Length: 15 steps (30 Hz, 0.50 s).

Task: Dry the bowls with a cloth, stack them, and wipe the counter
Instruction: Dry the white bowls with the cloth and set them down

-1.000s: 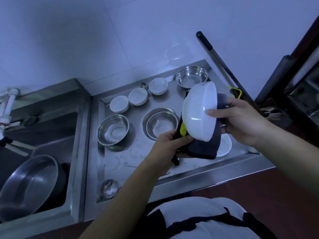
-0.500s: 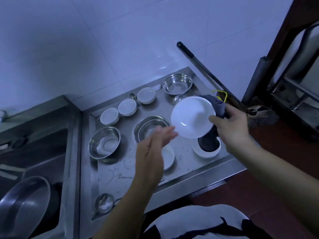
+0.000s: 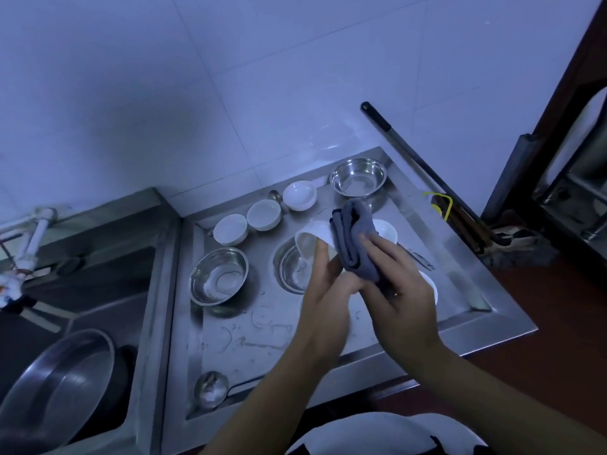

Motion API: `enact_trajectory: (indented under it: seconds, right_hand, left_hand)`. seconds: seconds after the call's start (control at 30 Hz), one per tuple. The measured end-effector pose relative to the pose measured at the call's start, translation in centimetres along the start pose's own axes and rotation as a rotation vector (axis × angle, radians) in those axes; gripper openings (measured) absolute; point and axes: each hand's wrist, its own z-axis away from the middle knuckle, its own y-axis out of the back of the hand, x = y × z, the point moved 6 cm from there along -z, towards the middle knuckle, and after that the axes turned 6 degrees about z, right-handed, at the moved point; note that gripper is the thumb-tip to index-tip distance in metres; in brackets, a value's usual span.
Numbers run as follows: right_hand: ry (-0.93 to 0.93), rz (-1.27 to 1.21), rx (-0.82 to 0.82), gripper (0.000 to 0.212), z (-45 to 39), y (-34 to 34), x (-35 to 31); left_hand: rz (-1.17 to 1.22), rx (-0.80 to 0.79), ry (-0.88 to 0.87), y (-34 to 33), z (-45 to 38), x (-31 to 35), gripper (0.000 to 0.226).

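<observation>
Left hand (image 3: 323, 290) gripping tilted white ceramic bowl (image 3: 312, 238) from below; right hand (image 3: 399, 290) clutching folded grey cloth (image 3: 354, 238) against its right side.

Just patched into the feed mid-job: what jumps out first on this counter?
Both hands meet over the middle of the steel counter: the left hand holds a tilted white bowl while the right hand presses a folded grey cloth against it. Behind them, three small white bowls line the back edge, with steel bowls alongside. A large steel basin sits in the sink at left.
</observation>
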Motion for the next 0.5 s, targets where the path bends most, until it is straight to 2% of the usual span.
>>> enact_trajectory:
  seconds: [0.07, 0.13, 0.23, 0.33, 0.5]
  right_hand:
    - [0.063, -0.040, -0.060, 0.043, -0.5, 0.0, -1.0]
    - [0.039, -0.139, -0.164, 0.044, -1.2, -0.5, -1.3]
    - [0.015, -0.227, -0.236, 0.044, -1.4, -1.1, -2.2]
    - [0.074, -0.215, -0.259, 0.043, -1.4, -1.5, -3.4]
    - [0.078, -0.291, -0.470, 0.035, -4.8, -2.4, -5.6]
  left_hand:
    - [-0.023, -0.029, -0.011, 0.8, 0.1, 0.8, 0.065]
    - [-0.096, -0.016, -0.038, 1.5, 0.0, 1.3, 0.067]
    - [-0.176, 0.026, -0.104, 2.4, -0.4, 2.1, 0.056]
    - [-0.164, 0.034, -0.156, 3.0, -0.4, 3.1, 0.056]
    - [-0.111, -0.036, -0.093, 3.5, -0.2, 3.8, 0.047]
